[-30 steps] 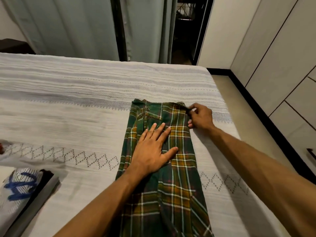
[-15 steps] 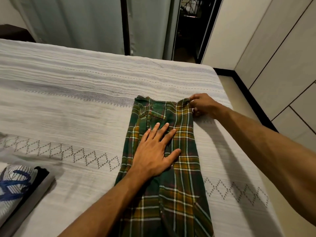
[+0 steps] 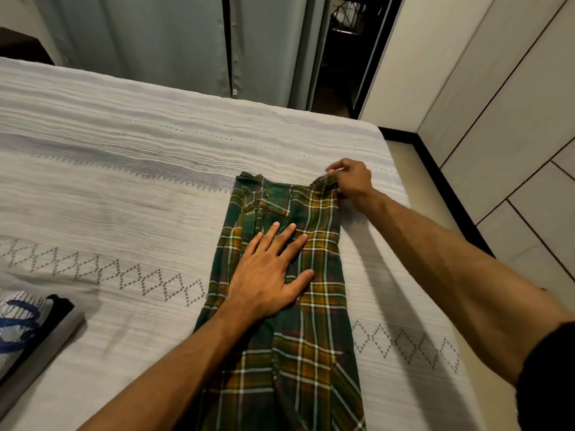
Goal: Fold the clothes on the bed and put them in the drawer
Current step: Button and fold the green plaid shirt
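Observation:
A green and yellow plaid shirt [image 3: 323,309] lies lengthwise on the white bed [image 3: 130,188], folded into a narrow strip with its collar end away from me. My left hand [image 3: 270,275] lies flat on the shirt's middle, fingers straight and spread, pressing it down. My right hand [image 3: 351,180] pinches the shirt's far right corner, fingers curled on the fabric, lifting that edge slightly.
A stack of folded clothes [image 3: 28,325], white with blue on top, dark and grey beneath, sits at the bed's near left. Grey curtains [image 3: 161,42] hang beyond the bed. White wardrobe panels [image 3: 510,126] line the right wall, with a strip of floor [image 3: 413,169] beside the bed.
My right hand stays on the shirt's far right corner and has raised the fabric a little. My left hand stays flat on the shirt. The view has tilted and shifted slightly.

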`<state>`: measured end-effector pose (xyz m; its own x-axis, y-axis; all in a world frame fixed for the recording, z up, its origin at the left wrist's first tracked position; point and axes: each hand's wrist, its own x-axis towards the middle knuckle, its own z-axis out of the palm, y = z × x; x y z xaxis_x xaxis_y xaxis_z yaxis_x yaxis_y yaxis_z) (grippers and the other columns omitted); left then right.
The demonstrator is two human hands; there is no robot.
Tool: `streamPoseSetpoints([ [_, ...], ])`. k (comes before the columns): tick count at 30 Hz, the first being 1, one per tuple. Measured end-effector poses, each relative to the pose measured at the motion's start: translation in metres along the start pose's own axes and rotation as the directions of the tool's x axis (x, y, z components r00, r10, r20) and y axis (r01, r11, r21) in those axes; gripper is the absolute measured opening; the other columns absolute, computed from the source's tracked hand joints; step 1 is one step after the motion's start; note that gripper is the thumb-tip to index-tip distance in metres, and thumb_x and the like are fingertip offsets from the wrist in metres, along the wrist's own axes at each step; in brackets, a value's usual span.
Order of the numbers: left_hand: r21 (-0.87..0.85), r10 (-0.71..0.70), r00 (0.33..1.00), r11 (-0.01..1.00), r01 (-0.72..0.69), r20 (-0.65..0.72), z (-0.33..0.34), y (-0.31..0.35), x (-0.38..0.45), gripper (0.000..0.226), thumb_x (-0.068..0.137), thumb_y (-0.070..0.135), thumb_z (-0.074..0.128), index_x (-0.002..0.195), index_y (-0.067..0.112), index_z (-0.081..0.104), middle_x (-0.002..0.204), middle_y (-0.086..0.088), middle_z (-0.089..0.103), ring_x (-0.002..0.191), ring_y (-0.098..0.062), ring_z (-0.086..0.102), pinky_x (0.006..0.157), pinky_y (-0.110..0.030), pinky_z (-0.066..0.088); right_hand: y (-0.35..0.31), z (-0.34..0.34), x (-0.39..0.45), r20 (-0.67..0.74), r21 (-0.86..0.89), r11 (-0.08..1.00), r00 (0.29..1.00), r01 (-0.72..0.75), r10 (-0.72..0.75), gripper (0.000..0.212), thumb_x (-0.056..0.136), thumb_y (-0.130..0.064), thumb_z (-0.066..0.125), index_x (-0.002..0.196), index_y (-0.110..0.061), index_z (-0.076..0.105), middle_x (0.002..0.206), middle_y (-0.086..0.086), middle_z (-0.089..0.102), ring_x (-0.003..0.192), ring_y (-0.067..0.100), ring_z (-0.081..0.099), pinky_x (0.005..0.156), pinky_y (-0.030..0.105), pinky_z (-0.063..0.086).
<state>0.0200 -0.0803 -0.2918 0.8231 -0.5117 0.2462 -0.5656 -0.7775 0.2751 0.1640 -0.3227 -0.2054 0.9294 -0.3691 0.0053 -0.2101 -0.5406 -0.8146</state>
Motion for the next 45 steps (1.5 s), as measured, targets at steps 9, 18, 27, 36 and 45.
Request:
streamPoseSetpoints([
  [9, -0.009, 0.004, 1.000, 1.000, -0.004, -0.027, 0.001, 0.000, 0.000, 0.074, 0.099, 0.079, 0.021, 0.164, 0.043, 0.019, 0.174, 0.010, 0.012, 0.161, -0.013, 0.000, 0.131, -0.044, 0.003, 0.000, -0.013, -0.001, 0.377, 0.062, 0.983, 0.908, 0.171, -0.182, 0.027, 0.101, -0.033, 0.056, 0.123, -0.021, 0.066, 0.127, 0.000, 0.064, 0.115, 0.022, 0.061, 0.086, 0.039, 0.052],
  [18, -0.198, -0.034, 0.979, 0.980, -0.007, -0.203, -0.004, 0.002, -0.003, 0.081, 0.093, 0.075, 0.048, 0.161, 0.038, 0.024, 0.173, 0.006, 0.005, 0.155, -0.019, 0.020, 0.124, -0.044, 0.024, -0.021, 0.008, -0.004, 0.310, -0.446, 0.693, 0.824, 0.566, -0.474, 0.014, 0.095, -0.032, 0.074, 0.107, -0.026, 0.079, 0.114, 0.005, 0.059, 0.109, 0.024, 0.053, 0.086, 0.039, 0.046],
  [27, -0.046, -0.266, 0.964, 0.963, 0.265, -0.012, -0.025, 0.018, 0.032, 0.062, 0.097, 0.067, 0.043, 0.145, 0.027, 0.046, 0.137, -0.003, 0.048, 0.124, -0.022, 0.038, 0.105, -0.044, 0.034, 0.032, 0.019, -0.047, -0.088, -0.306, 0.934, 0.972, 0.183, -0.219, 0.054, 0.101, -0.051, 0.057, 0.145, -0.023, 0.042, 0.143, 0.010, 0.051, 0.129, 0.031, 0.051, 0.106, 0.052, 0.044],
  [36, -0.397, -0.691, 0.663, 0.544, 0.739, 0.289, -0.036, 0.019, 0.131, 0.073, 0.078, 0.045, 0.088, 0.133, 0.006, 0.059, 0.125, -0.013, 0.067, 0.113, -0.030, 0.067, 0.097, -0.044, 0.059, 0.076, 0.020, -0.079, -0.102, -0.318, 0.934, 0.974, 0.161, -0.202, 0.066, 0.110, -0.058, 0.027, 0.166, -0.028, 0.015, 0.172, 0.006, 0.023, 0.158, 0.023, 0.018, 0.130, 0.045, 0.006],
  [45, -0.457, -0.679, 0.705, 0.571, 0.682, 0.204, -0.033, 0.018, 0.150, 0.058, 0.073, 0.053, 0.091, 0.101, 0.007, 0.071, 0.105, -0.008, 0.073, 0.094, -0.024, 0.072, 0.081, -0.039, 0.064, 0.076, 0.022, -0.084, -0.031, -0.427, 0.857, 0.942, 0.289, -0.333, 0.078, 0.105, -0.067, 0.027, 0.167, -0.022, 0.012, 0.167, 0.009, 0.036, 0.154, 0.024, 0.032, 0.128, 0.050, 0.012],
])
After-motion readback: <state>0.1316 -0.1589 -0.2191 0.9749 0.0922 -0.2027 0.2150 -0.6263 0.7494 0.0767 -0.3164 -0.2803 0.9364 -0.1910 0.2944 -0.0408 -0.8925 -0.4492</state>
